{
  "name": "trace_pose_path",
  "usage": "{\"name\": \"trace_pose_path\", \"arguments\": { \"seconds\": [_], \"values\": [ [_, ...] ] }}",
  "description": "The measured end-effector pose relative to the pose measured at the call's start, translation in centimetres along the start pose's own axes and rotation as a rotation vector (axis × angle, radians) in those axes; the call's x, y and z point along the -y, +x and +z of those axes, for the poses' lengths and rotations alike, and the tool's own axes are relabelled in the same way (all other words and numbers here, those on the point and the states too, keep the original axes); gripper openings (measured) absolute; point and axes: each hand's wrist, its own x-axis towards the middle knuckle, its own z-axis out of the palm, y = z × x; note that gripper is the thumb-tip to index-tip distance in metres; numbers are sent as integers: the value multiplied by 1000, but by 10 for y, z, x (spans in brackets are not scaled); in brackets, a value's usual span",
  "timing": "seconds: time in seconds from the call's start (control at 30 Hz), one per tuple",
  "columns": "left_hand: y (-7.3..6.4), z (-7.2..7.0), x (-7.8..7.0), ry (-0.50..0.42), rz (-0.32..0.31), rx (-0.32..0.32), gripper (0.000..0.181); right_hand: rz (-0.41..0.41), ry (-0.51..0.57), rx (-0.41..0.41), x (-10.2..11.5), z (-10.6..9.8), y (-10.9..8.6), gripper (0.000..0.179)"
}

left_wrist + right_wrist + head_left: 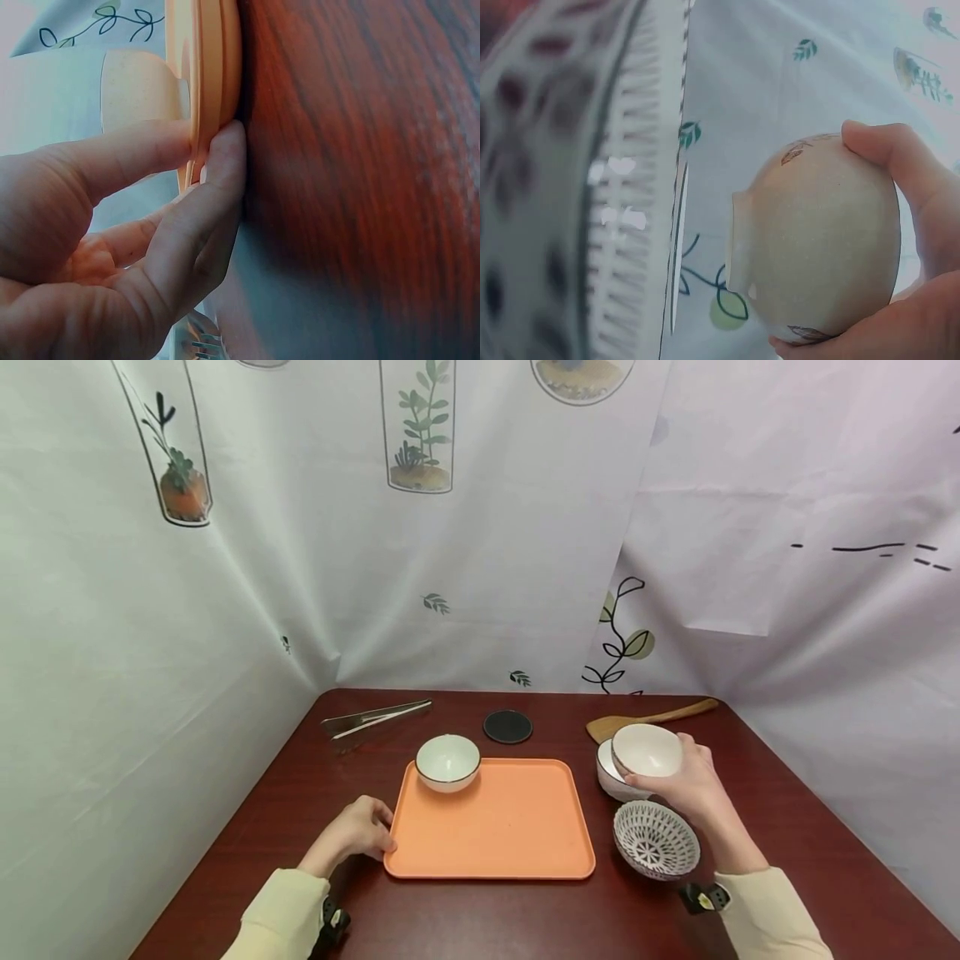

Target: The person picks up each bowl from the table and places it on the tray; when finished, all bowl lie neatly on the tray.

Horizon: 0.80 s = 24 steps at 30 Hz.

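My right hand grips a white bowl with a dark rim, thumb on one side and fingers on the other. In the right wrist view the held bowl shows its foot and small brown leaf prints. It overlaps a second white bowl in the head view. My left hand pinches the left edge of an orange tray; in the left wrist view the thumb lies on the tray rim and the fingers reach under it. Another dark-rimmed bowl sits on the tray's back left corner.
A patterned openwork basket stands right of the tray, below my right hand. Behind are metal tongs, a black round coaster and a wooden spatula. Printed cloth hangs around the dark red table.
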Motion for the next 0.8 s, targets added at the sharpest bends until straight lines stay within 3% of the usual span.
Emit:
{"name": "trace_pose_path", "arguments": {
  "seconds": [0.57,0.8],
  "values": [
    [0,0,2,-3,6,-1,32,-3,80,44,29,40,2,111],
    [-1,0,0,10,3,-4,32,14,123,76,36,56,7,118]
  ]
}}
